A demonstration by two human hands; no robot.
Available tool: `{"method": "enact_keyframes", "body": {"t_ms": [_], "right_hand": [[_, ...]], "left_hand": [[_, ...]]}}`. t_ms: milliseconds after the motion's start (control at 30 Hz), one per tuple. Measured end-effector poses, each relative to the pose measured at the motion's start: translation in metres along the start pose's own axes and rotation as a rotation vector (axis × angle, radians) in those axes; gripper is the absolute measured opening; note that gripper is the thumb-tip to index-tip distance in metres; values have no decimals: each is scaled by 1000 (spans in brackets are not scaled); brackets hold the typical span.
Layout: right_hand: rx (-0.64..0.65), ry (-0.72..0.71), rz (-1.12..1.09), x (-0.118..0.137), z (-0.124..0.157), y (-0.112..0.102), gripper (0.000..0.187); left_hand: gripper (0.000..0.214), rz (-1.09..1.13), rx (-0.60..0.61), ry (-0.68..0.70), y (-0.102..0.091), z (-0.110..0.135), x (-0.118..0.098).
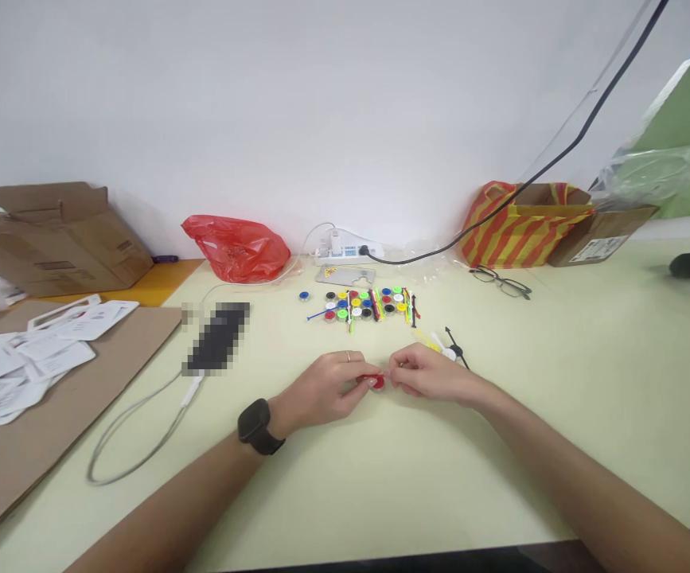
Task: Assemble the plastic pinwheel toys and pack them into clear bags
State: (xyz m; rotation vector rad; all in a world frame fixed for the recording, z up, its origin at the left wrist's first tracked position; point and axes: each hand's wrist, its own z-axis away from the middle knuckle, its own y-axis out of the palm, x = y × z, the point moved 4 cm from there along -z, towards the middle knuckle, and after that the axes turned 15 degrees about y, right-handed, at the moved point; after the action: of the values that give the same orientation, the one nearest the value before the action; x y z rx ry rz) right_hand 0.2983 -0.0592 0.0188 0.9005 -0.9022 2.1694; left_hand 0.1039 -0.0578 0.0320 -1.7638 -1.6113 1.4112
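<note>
My left hand (331,388) pinches a small red disc (379,383) with a clear rim, just above the table or resting on it; I cannot tell which. A thin red strip lies across the disc's top under my fingers. Close by on the right, my right hand (431,374) has its thumb and fingertips pressed together at the disc's edge. Whatever sits in that pinch is too small to make out. Behind my right hand lie a black arrow piece (455,348), a white piece (449,353) and a yellow piece (426,339), partly hidden.
Several coloured discs (357,313) and arrow sticks (376,305) lie grouped ahead, with one blue disc (304,295) apart. Behind stand a power strip (348,251), a red bag (237,251) and a striped bag (517,231). Glasses (503,280) lie right; a cabled phone (218,338), left.
</note>
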Motion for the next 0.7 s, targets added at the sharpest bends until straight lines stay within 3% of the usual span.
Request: {"method": "enact_keyframes", "body": {"t_ms": [367, 700], "right_hand": [[-24, 12, 40, 0, -1, -2, 17], [46, -24, -58, 2, -2, 1, 18]], "left_hand": [[24, -19, 5, -20, 4, -1, 2], [18, -43, 9, -81, 5, -3, 1]]}}
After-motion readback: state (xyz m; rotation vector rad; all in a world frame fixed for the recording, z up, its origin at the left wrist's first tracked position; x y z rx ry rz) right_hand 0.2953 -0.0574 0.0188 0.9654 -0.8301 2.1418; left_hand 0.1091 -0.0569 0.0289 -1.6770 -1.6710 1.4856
